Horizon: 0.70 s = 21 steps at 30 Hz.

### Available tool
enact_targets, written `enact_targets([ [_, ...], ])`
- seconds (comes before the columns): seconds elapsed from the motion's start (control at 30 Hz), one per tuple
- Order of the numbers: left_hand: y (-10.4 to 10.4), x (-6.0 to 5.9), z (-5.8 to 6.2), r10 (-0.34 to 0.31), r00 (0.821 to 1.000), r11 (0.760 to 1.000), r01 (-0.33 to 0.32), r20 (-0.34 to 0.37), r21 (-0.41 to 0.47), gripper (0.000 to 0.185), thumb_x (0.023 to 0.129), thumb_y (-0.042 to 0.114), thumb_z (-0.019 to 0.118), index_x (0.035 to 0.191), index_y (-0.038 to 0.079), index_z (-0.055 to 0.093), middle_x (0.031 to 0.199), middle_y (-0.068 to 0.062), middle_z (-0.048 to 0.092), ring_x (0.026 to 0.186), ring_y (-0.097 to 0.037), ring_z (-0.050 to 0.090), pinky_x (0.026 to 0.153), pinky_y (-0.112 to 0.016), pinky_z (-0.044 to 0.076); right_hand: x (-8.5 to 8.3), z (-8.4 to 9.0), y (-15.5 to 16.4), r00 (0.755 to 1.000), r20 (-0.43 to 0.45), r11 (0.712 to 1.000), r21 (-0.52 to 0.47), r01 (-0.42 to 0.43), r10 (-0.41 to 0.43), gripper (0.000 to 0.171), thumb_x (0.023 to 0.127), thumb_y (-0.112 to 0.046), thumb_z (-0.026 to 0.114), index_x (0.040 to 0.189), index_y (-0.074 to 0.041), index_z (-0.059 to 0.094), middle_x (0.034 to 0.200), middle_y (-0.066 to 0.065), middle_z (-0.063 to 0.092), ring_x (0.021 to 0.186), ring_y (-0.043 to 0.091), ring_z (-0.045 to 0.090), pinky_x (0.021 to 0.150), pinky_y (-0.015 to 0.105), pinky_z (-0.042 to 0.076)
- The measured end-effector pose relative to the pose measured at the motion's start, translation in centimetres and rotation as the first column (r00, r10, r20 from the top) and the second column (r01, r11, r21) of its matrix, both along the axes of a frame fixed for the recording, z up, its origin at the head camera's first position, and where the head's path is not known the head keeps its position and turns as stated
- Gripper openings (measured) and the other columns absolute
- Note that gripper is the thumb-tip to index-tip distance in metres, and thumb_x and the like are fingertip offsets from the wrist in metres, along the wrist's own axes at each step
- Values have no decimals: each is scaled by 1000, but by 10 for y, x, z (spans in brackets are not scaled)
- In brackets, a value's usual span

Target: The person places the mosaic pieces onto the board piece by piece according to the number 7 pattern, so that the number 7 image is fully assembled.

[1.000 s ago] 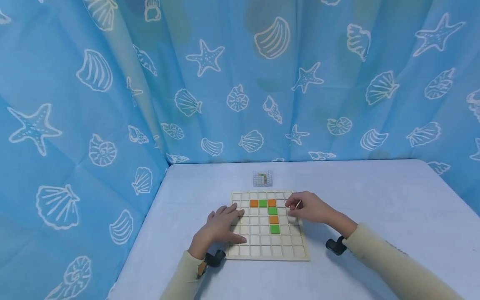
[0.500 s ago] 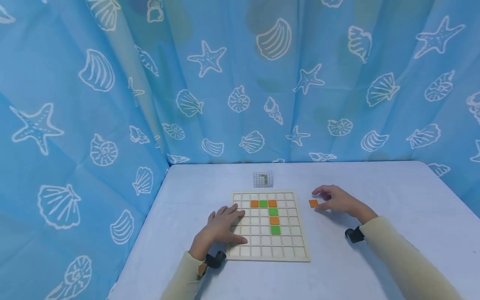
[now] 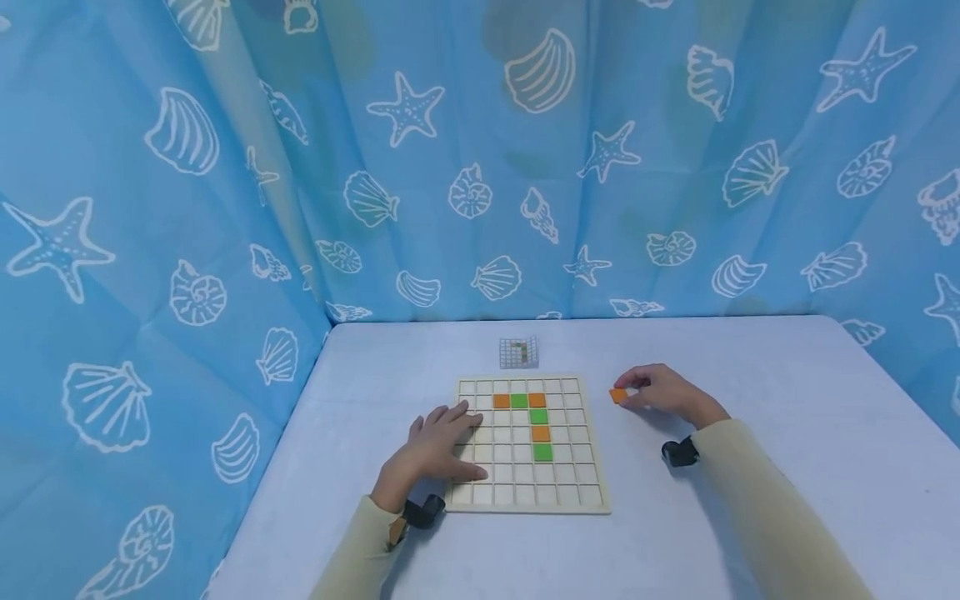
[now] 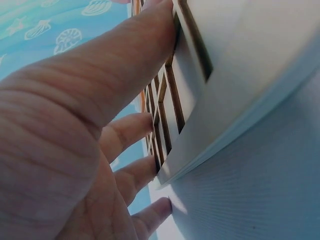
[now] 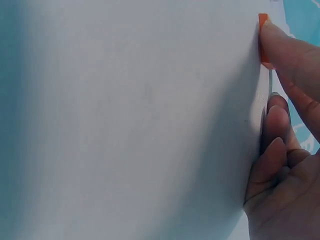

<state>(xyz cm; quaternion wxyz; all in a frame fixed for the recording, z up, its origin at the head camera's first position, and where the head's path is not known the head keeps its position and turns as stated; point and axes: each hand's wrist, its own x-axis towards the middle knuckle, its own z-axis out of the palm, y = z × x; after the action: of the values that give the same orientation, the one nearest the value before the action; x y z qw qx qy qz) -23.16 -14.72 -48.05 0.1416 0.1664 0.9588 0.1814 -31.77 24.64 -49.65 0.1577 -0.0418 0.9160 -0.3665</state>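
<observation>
A pale wooden grid board point(image 3: 566, 475) lies on the table, with orange and green square tiles set in an upside-down L across its cells. My left hand point(image 3: 435, 450) rests spread over the board's left side, fingers and thumb straight; the left wrist view shows the thumb point(image 4: 125, 55) over the board's edge. Off the board's right side, my right hand point(image 3: 663, 392) pinches a loose orange tile point(image 3: 618, 396) between thumb and finger. In the right wrist view the thumb covers part of that orange tile point(image 5: 263, 42), and the other fingers are curled near the cloth.
Behind the board lies a small creased card point(image 3: 518, 352) printed with a grid and a similar coloured pattern. A white cloth point(image 3: 750, 367) covers the table. Blue shell-patterned curtains point(image 3: 480, 167) hang at the back and left. Each wrist wears a black camera point(image 3: 680, 452).
My right hand has moved right from the board's edge to the loose orange tile and now pinches it. My left hand has stayed in place on the board.
</observation>
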Motion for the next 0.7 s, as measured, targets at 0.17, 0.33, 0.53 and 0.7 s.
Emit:
enact_targets([
  [0.17, 0, -1, 1, -11, 1000, 1000, 11, -6, 0, 87, 76, 52, 81, 149, 21, 45, 163, -7, 28, 149, -38, 22, 117, -69, 14, -2, -1, -4, 997, 37, 998, 15, 67, -68, 36, 85, -17, 74, 118, -5, 66, 118, 17, 60, 105, 32, 48, 92, 45, 46],
  [0.33, 1, -2, 1, -13, 1000, 1000, 13, -1, -6, 87, 76, 53, 81, 149, 21, 45, 163, -7, 28, 149, -37, 22, 117, -68, 15, -1, -1, -4, 995, 28, 995, 25, 96, -97, 37, 84, -16, 75, 116, -2, 64, 113, 17, 60, 100, 30, 50, 84, 39, 46],
  [0.53, 1, -3, 3, -18, 1000, 1000, 18, 1, -11, 87, 77, 51, 80, 150, 21, 44, 163, -7, 27, 150, -37, 21, 117, -68, 14, 2, 3, -5, 995, -5, 994, 48, 98, -98, 34, 85, -15, 74, 115, -2, 62, 107, 15, 59, 96, 28, 51, 79, 33, 45],
  [0.7, 1, -3, 1, -22, 1000, 1000, 22, -4, -11, 87, 77, 52, 80, 150, 21, 44, 163, -7, 27, 149, -37, 22, 117, -68, 15, 5, 14, -8, 996, -72, 986, 157, 57, -46, 26, 85, -12, 73, 106, -2, 62, 102, 15, 60, 90, 28, 54, 79, 37, 49],
])
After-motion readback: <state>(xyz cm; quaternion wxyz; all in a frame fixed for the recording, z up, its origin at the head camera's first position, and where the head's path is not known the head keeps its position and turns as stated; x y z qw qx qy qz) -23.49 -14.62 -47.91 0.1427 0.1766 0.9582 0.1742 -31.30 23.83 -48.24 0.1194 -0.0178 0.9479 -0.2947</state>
